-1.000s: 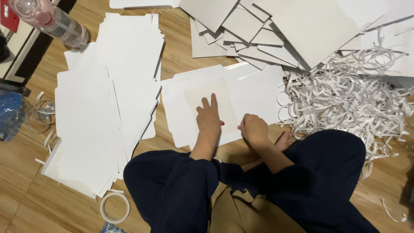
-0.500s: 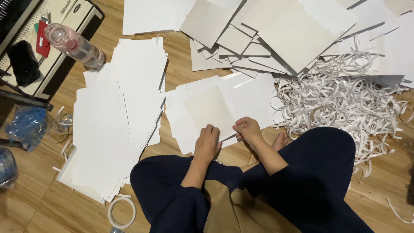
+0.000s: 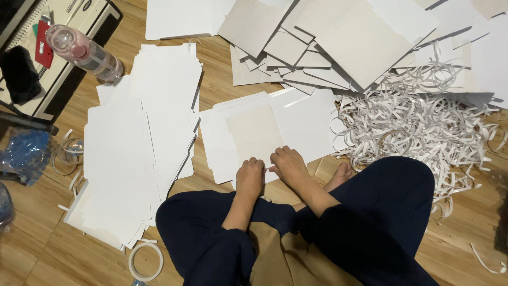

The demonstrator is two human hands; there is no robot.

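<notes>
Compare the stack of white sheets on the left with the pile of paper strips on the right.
The stack of white sheets holds flat, broad cut cards, overlapped in layers; the pile of paper strips is thin, curled and tangled. The stack sits beside the left hand, the pile beyond the right hand. Both are white and lie on the wooden floor.

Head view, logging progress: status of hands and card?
Left hand and right hand pressing flat white card sheet on floor. Curled white paper strips alongside, apart.
</notes>
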